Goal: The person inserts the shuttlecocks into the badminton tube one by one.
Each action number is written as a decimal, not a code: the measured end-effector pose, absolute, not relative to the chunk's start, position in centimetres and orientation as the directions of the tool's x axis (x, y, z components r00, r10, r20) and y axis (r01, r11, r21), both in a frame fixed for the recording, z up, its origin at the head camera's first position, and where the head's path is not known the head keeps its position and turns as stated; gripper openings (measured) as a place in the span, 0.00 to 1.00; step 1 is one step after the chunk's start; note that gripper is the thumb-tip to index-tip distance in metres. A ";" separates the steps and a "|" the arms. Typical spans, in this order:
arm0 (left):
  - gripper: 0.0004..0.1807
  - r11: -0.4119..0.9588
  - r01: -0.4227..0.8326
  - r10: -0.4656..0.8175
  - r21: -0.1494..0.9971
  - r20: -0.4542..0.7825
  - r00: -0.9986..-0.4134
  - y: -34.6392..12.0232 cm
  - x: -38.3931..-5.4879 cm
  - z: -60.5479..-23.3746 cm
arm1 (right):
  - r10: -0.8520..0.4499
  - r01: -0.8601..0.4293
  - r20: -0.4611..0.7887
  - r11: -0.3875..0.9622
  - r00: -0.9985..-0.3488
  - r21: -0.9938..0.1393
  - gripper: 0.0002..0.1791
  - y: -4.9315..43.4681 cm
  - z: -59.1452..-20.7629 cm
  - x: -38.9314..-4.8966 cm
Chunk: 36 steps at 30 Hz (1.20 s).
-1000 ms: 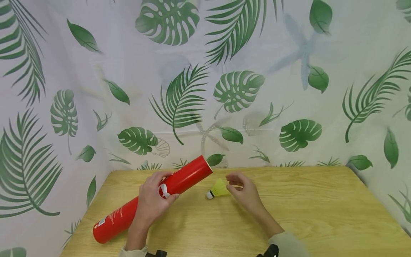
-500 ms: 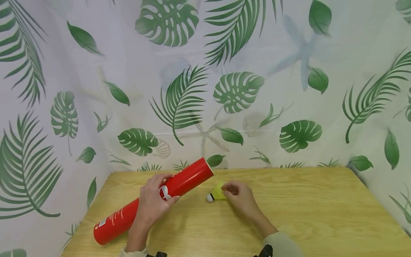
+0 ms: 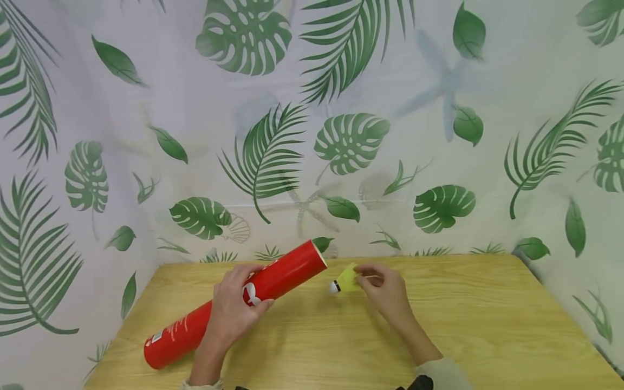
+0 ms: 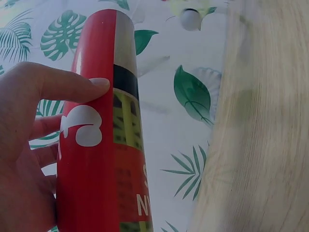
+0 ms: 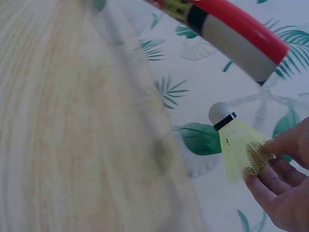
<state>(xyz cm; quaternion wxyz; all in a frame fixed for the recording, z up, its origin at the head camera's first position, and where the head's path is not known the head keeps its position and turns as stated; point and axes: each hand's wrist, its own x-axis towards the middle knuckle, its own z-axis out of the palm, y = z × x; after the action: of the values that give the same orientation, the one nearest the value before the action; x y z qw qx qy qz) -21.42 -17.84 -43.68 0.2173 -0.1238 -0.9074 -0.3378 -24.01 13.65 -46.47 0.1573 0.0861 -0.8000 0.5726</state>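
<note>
A long red shuttlecock tube (image 3: 287, 271) slants up to the right, gripped around its middle by my left hand (image 3: 233, 311). In the left wrist view the thumb lies across the tube (image 4: 89, 159), beside a strip where yellow shuttlecocks show. To the right of the tube's raised mouth, my right hand (image 3: 387, 292) pinches a yellow shuttlecock (image 3: 348, 279) by its skirt. The white cork points left toward the mouth, with a gap between them. The right wrist view shows thumb and fingers on the skirt edge of the shuttlecock (image 5: 241, 145). How full the tube is cannot be seen.
A wooden table (image 3: 487, 325) lies under both hands. Behind it hangs a white cloth (image 3: 370, 81) printed with green leaves, meeting the table's back edge.
My right hand has closed on the shuttlecock's skirt and moved it up and slightly right. The left hand and tube stay nearly in place. The head view has shifted a little.
</note>
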 end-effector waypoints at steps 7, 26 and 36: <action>0.38 0.675 0.476 0.116 0.564 0.555 -0.824 -17.1 -21.2 -43.0 | 0.111 -0.395 0.442 0.296 -0.890 -0.870 0.09 15.9 -43.7 -22.7; 0.38 0.596 0.571 0.148 0.564 0.622 -0.769 -15.8 -20.4 -43.0 | 0.206 -0.565 0.619 0.268 -0.758 -0.781 0.11 17.3 -37.5 -19.3; 0.39 0.583 0.579 0.173 0.570 0.609 -0.774 -15.1 -20.3 -43.1 | 0.205 -0.620 0.665 0.243 -0.719 -0.746 0.11 16.5 -37.3 -19.3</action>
<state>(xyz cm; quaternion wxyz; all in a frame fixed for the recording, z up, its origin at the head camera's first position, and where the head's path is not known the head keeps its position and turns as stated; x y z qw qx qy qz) -20.26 -15.06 -43.11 0.2535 -0.2204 -0.8529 -0.3997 -19.32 16.52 -37.30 0.3453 0.1465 -0.7087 0.5976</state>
